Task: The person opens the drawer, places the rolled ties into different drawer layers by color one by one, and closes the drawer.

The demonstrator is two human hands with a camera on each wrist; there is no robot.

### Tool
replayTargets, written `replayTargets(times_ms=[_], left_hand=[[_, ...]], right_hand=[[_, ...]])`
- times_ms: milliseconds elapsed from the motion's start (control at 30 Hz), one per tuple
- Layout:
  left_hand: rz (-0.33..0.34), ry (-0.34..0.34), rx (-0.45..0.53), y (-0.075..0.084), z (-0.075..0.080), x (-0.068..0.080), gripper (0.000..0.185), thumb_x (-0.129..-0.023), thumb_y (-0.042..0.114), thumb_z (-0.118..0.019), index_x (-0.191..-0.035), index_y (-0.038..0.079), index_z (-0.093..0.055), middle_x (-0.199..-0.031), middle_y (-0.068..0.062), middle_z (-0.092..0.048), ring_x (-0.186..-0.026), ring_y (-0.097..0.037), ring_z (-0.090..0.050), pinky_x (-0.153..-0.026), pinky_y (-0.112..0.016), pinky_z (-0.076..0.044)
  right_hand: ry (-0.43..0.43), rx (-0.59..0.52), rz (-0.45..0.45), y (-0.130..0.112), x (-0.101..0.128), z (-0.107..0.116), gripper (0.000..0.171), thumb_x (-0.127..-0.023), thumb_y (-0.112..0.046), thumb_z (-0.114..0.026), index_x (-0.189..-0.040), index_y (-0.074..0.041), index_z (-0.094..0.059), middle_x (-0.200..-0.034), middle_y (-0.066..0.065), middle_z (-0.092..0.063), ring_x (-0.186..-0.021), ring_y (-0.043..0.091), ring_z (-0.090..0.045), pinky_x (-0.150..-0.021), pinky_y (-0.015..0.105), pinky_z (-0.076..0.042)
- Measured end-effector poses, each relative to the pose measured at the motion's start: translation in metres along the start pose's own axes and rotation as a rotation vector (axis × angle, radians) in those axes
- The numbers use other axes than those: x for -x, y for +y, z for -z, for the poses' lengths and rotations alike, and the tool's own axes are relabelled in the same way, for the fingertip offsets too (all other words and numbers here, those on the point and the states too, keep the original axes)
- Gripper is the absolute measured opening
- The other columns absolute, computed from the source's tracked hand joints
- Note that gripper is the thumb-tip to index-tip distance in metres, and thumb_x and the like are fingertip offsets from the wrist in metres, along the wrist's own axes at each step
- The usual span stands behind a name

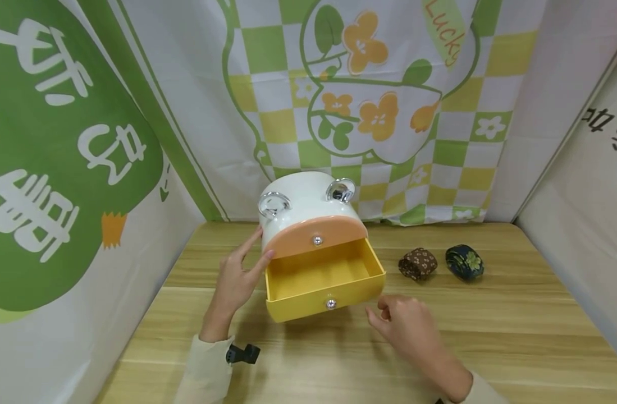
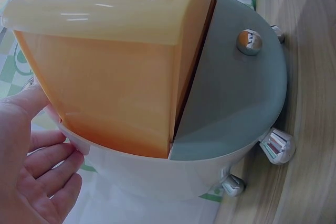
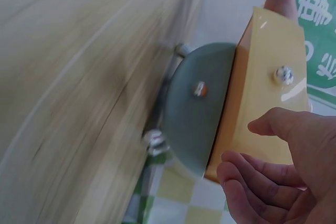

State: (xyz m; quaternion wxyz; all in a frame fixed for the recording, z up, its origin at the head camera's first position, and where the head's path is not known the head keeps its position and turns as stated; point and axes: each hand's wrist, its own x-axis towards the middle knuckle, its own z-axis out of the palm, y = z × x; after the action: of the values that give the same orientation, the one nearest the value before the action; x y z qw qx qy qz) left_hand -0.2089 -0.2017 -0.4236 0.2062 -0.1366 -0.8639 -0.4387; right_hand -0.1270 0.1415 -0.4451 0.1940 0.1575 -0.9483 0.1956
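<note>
A white rounded drawer box (image 1: 308, 193) stands on the table with two silver loops on top. Its orange upper drawer front (image 1: 308, 233) is closed, while the yellow drawer (image 1: 298, 306) below is pulled out, with nothing visible inside. A grey-green half-round drawer front (image 2: 236, 87) appears in the wrist views. My left hand (image 1: 237, 278) rests against the box's left side, thumb at the front edge, fingers fairly straight. Just off the yellow drawer's right front corner, my right hand (image 1: 409, 325) hangs with loosely curled fingers, holding nothing.
To the right of the box lie a rolled brown patterned cloth (image 1: 417, 264) and a rolled dark cloth with a green flower (image 1: 464, 262). A printed curtain (image 1: 389, 191) hangs behind the wooden table (image 1: 515, 336).
</note>
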Motion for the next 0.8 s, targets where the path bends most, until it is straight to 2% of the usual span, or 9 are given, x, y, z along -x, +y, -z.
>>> replayTargets(times_ms=[200, 300, 567, 800], left_hand=[[0.003, -0.002, -0.003, 0.000, 0.000, 0.001, 0.061, -0.102, 0.039, -0.072, -0.156, 0.018, -0.054, -0.161, -0.005, -0.052, -0.150, -0.035, -0.050, -0.122, -0.060, -0.042], [0.004, -0.002, -0.001, 0.000, -0.001, 0.001, 0.061, -0.102, 0.039, -0.072, -0.156, 0.019, -0.054, -0.161, -0.004, -0.052, -0.150, -0.034, -0.050, -0.122, -0.060, -0.042], [-0.006, -0.001, -0.002, -0.001, -0.001, 0.000, 0.061, -0.101, 0.037, -0.073, -0.156, 0.019, -0.053, -0.160, -0.006, -0.053, -0.149, -0.036, -0.050, -0.121, -0.061, -0.043], [0.000, -0.001, -0.001, 0.001, 0.000, 0.001, 0.061, -0.102, 0.039, -0.072, -0.156, 0.020, -0.053, -0.161, -0.005, -0.052, -0.149, -0.035, -0.050, -0.122, -0.060, -0.042]], right_hand=[[-0.010, 0.046, -0.050, 0.022, 0.004, 0.005, 0.023, -0.086, -0.029, -0.087, -0.079, -0.009, -0.077, -0.068, 0.000, -0.072, -0.056, 0.005, -0.056, -0.053, 0.026, -0.054], [-0.016, 0.064, -0.066, 0.034, 0.004, 0.008, 0.025, -0.086, -0.029, -0.087, -0.081, -0.007, -0.078, -0.072, 0.005, -0.075, -0.056, 0.008, -0.060, -0.053, 0.029, -0.057], [-0.056, 0.112, -0.073, 0.066, 0.000, 0.017, 0.028, -0.087, -0.030, -0.086, -0.086, -0.002, -0.079, -0.073, 0.009, -0.076, -0.052, 0.009, -0.059, -0.046, 0.025, -0.051], [-0.106, 0.140, -0.048, 0.094, -0.008, 0.022, 0.031, -0.088, -0.031, -0.085, -0.079, -0.003, -0.074, -0.061, 0.000, -0.063, -0.045, 0.007, -0.046, -0.041, 0.021, -0.039]])
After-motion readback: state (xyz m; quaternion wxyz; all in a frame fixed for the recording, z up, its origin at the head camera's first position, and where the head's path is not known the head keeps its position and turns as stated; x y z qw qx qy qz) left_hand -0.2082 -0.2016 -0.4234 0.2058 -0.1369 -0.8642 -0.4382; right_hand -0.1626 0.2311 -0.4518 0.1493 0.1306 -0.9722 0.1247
